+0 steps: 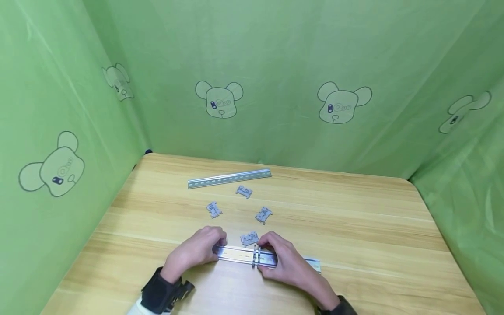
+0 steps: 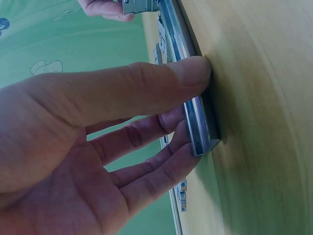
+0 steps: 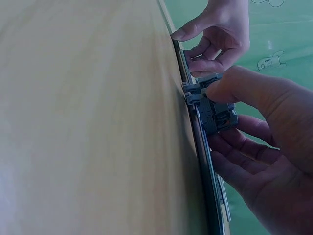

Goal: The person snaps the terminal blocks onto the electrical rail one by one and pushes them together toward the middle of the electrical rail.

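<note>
Modules (image 3: 209,117) on rail (image 1: 236,254), right hand (image 1: 286,261) pinching

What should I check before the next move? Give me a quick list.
1. Left grip holding the rail near its left end: ok.
2. Right grip on a block at the rail: ok.
3. That block fully latched: cannot tell.
4. Rail's right end held: not ok, it sticks out past the right grip.
5. Four loose blocks off the rail: ok.
6. Spare rail clear of both hands: ok.
</note>
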Motion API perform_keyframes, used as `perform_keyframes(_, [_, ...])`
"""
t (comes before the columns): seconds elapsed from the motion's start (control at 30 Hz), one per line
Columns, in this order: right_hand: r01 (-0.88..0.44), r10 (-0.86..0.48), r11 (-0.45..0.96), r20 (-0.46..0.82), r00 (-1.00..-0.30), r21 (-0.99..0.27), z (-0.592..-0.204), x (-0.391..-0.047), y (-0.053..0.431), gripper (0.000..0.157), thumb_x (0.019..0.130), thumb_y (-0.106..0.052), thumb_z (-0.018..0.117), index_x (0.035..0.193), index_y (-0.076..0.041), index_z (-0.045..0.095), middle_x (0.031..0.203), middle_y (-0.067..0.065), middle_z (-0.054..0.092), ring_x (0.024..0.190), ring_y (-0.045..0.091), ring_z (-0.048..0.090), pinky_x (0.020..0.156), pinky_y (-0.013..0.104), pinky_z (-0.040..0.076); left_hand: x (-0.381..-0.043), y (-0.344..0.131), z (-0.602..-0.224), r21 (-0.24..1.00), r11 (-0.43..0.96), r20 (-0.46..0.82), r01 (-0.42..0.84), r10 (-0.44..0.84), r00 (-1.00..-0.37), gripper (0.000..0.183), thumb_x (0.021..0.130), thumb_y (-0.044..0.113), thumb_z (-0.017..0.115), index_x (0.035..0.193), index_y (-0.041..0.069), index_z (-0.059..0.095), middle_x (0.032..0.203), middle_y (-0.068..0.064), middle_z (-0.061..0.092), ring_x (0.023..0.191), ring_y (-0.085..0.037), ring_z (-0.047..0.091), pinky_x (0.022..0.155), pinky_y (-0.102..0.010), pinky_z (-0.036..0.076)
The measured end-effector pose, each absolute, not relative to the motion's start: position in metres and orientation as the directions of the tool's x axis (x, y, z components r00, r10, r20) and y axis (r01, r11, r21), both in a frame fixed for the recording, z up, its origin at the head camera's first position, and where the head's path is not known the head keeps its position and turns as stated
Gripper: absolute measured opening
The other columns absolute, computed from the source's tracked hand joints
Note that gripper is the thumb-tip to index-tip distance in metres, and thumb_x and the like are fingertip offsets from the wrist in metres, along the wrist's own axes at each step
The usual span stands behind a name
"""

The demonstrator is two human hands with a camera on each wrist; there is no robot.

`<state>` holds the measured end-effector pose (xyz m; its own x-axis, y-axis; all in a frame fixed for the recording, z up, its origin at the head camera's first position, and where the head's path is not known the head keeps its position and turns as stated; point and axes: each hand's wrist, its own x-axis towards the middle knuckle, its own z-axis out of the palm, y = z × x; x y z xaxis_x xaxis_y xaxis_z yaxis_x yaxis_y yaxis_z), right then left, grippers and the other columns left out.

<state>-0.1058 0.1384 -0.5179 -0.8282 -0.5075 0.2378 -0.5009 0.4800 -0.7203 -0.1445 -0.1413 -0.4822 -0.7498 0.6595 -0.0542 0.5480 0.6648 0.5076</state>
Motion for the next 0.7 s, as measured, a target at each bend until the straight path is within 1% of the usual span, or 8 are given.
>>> perform_keyframes(0.2, [-0.496, -0.524, 0.506, 0.206, -0.827, -0.705, -0.513, -0.106, 0.139, 0.056, 0.072, -0.011, 0.089, 0.12, -0.008, 0.06, 0.118, -0.001, 0.063, 0.106, 0.018, 0.066, 0.094, 0.036, 0.057, -0.144, -0.141, -0.48, 0.503, 0.666, -0.052, 0.551, 0.66, -0.75, 0.032, 0.07, -0.004, 0.088, 0.092, 0.008, 0.067, 0.083, 0.001, 0.062, 0.075, -0.013, 0.057, 0.067, -0.022, 0.052])
perform_keyframes(0.4, [-0.458, -0.533, 0.514, 0.148, -0.833, -0.725, -0.499, -0.109, 0.147, 0.064, 0.077, -0.019, 0.09, 0.131, -0.005, 0.059, 0.125, 0.005, 0.064, 0.113, 0.02, 0.065, 0.098, 0.039, 0.055, -0.145, -0.14, -0.481, 0.502, 0.666, -0.055, 0.551, 0.661, -0.748, 0.032, 0.07, -0.004, 0.088, 0.091, 0.009, 0.067, 0.083, 0.002, 0.063, 0.074, -0.012, 0.057, 0.067, -0.021, 0.052])
perform_keyframes(0.47, [-0.446, -0.515, 0.521, 0.149, -0.844, -0.728, -0.493, -0.115, 0.149, 0.062, 0.08, -0.019, 0.088, 0.133, -0.004, 0.059, 0.125, 0.007, 0.065, 0.113, 0.021, 0.066, 0.098, 0.04, 0.056, -0.145, -0.14, -0.481, 0.503, 0.665, -0.053, 0.553, 0.662, -0.748, 0.032, 0.07, -0.004, 0.088, 0.091, 0.009, 0.067, 0.083, 0.001, 0.063, 0.074, -0.012, 0.057, 0.066, -0.021, 0.051])
perform_keyframes(0.57, [-0.442, -0.47, 0.542, 0.178, -0.865, -0.714, -0.486, -0.128, 0.148, 0.051, 0.086, -0.014, 0.082, 0.131, 0.0, 0.061, 0.121, 0.011, 0.067, 0.109, 0.026, 0.067, 0.095, 0.042, 0.057, -0.145, -0.14, -0.48, 0.503, 0.668, -0.055, 0.549, 0.658, -0.751, 0.032, 0.07, -0.004, 0.088, 0.091, 0.009, 0.068, 0.084, 0.001, 0.063, 0.074, -0.012, 0.058, 0.067, -0.021, 0.052])
perform_keyframes(0.63, [-0.431, -0.431, 0.578, 0.189, -0.882, -0.693, -0.482, -0.14, 0.145, 0.047, 0.088, -0.011, 0.079, 0.13, 0.002, 0.062, 0.12, 0.014, 0.067, 0.108, 0.029, 0.067, 0.093, 0.043, 0.057, -0.144, -0.14, -0.48, 0.505, 0.671, -0.06, 0.542, 0.654, -0.754, 0.032, 0.07, -0.004, 0.088, 0.092, 0.008, 0.068, 0.084, 0.0, 0.064, 0.075, -0.013, 0.059, 0.067, -0.021, 0.052])
perform_keyframes(0.7, [-0.404, -0.394, 0.636, 0.174, -0.902, -0.658, -0.479, -0.151, 0.14, 0.046, 0.089, -0.01, 0.078, 0.13, 0.003, 0.061, 0.121, 0.016, 0.066, 0.107, 0.031, 0.066, 0.093, 0.044, 0.058, -0.144, -0.14, -0.48, 0.508, 0.674, -0.065, 0.536, 0.65, -0.757, 0.032, 0.07, -0.004, 0.088, 0.092, 0.008, 0.068, 0.084, 0.0, 0.064, 0.075, -0.014, 0.059, 0.066, -0.021, 0.052])
